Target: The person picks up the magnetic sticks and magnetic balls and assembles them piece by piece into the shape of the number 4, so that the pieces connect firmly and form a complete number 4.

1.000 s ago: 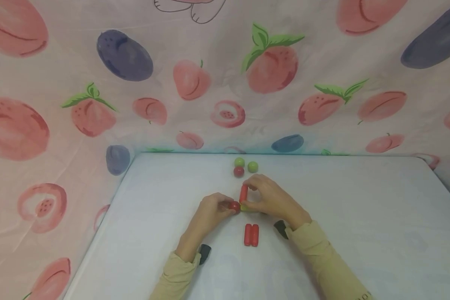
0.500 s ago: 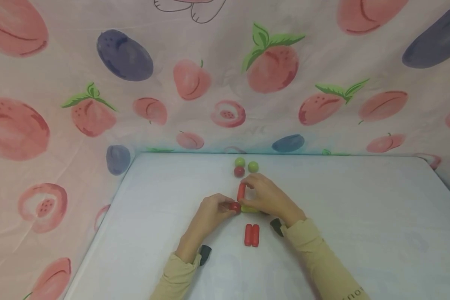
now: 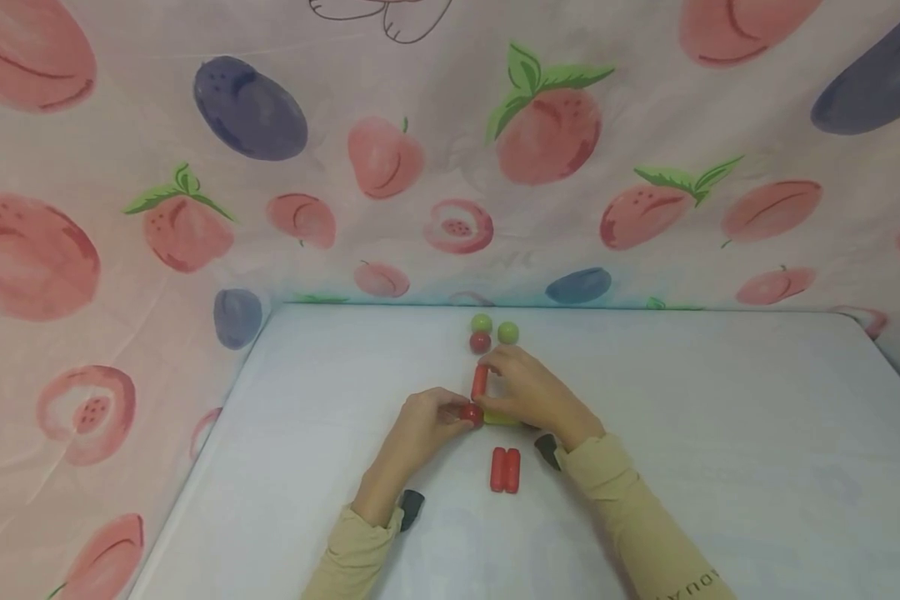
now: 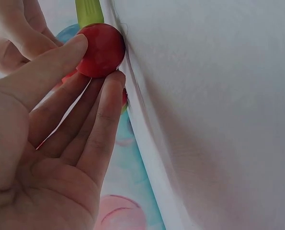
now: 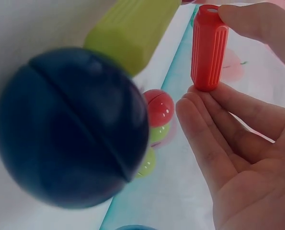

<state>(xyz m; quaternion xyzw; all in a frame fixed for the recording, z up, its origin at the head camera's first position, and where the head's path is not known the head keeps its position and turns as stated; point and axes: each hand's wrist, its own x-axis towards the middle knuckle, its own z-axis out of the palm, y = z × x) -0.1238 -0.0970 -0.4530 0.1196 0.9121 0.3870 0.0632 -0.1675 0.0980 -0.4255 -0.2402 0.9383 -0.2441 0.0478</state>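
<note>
In the head view my left hand [image 3: 427, 421] pinches a glossy red ball [image 3: 472, 415] between thumb and fingers. A yellow-green ribbed rod [image 3: 501, 418] extends right from that ball, partly under my right hand [image 3: 536, 396]. My right hand holds a red ribbed rod [image 3: 479, 382] by its two ends, thumb at one end and fingertips at the other. Its near end is close to the red ball; whether they touch I cannot tell. At the yellow-green rod's other end, a dark blue ball [image 5: 73, 127] looms large in the right wrist view; the right hand hides it from the head camera.
Two red rods [image 3: 505, 470] lie side by side nearer the body. Farther back sit a red ball [image 3: 480, 342] and two green balls, one being the right-hand green ball [image 3: 507, 332]. A fruit-print cloth [image 3: 390, 225] hangs behind the white table [image 3: 330, 350].
My right hand has shifted slightly left with the red rod, bringing it over the red ball's far side. More of the yellow-green rod shows. The left hand stays nearly still.
</note>
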